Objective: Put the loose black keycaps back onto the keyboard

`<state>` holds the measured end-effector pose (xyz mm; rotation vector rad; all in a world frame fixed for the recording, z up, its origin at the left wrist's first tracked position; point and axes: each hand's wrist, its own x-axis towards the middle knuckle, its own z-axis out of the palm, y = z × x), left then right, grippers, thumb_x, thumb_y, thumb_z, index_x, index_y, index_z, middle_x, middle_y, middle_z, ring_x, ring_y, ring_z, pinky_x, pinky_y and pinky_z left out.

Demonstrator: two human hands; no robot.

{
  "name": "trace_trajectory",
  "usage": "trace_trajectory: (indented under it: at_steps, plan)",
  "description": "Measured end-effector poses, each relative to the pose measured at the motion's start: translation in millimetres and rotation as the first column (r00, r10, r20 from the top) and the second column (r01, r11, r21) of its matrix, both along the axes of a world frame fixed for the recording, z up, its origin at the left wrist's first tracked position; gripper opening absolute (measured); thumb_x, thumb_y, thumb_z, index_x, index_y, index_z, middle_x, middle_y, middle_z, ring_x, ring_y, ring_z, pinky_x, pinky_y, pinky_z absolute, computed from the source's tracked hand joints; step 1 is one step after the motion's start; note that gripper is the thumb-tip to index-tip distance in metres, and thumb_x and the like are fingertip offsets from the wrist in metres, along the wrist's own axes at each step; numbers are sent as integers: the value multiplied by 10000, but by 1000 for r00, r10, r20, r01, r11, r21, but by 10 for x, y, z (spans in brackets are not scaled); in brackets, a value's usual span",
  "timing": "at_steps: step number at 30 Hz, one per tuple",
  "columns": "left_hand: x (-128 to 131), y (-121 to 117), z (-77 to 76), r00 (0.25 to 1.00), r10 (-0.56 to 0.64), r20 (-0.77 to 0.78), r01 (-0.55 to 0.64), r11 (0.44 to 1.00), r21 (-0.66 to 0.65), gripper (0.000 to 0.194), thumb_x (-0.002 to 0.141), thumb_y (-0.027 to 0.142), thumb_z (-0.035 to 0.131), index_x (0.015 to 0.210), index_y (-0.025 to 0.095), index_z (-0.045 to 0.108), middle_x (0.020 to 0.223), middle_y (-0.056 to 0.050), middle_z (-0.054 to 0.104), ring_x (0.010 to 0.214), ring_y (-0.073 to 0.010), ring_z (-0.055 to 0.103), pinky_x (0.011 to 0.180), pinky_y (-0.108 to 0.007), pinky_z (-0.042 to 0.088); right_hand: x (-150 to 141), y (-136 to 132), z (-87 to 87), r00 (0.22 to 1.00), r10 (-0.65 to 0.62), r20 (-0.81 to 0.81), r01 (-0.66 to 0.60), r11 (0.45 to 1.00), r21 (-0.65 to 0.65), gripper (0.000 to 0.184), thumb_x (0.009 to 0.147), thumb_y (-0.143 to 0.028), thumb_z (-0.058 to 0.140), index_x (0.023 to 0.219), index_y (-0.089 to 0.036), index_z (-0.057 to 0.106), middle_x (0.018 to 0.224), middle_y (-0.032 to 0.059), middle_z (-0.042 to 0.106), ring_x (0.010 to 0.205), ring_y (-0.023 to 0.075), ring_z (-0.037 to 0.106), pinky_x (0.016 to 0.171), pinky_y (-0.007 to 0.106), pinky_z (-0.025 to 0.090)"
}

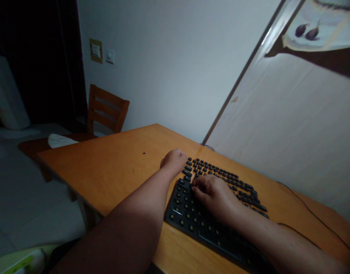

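Touching keyboard [189, 213] — right hand [213, 192], left hand [175, 160] beside keycaps [188, 168], packet [23, 263] in tub [47, 249]

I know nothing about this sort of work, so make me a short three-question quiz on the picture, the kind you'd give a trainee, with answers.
1. True or false: loose keys lie in rows on the table, beyond the keyboard.

2. Which of the person's hands reaches over the keyboard?
a) left
b) right
c) both

3. Fill in the blank: at the left of the picture, near the wall switches, stands a wooden ____ with a slatted back.

Key:
1. True
2. b, the right hand
3. chair
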<state>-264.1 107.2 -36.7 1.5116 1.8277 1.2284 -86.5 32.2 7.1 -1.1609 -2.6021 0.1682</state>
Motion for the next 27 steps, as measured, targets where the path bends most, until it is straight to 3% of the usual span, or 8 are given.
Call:
trace_trajectory:
  at_steps: [5,20,27]
  plan:
    - [-4,6,-10,1000,-4,-6,5,1000,9,202,831,309,514,780,204,679,718,-28,697,684,-163,620,615,-245,426,-15,0,16,1000,-11,-8,11,999,-39,138,822,-183,556,845,-189,692,774,28,670,740,174,597,678,272,423]
    - [-6,34,-66,999,10,-49,-8,999,42,232,839,326,472,778,224,672,770,-27,703,675,-158,598,585,-243,395,16,227,-123,984,-62,-168,-1,937,-350,45,786,-201,562,744,-188,572,659,-23,609,616,128,539,565,225,386]
    - [-3,27,-46,1000,1,-21,-1,1000,11,206,831,315,498,787,222,676,749,-24,692,697,-164,602,622,-246,418,3,122,-37,993,33,-116,-60,970,-237,73,797,-151,547,753,-190,590,699,-17,634,664,140,566,627,243,407]
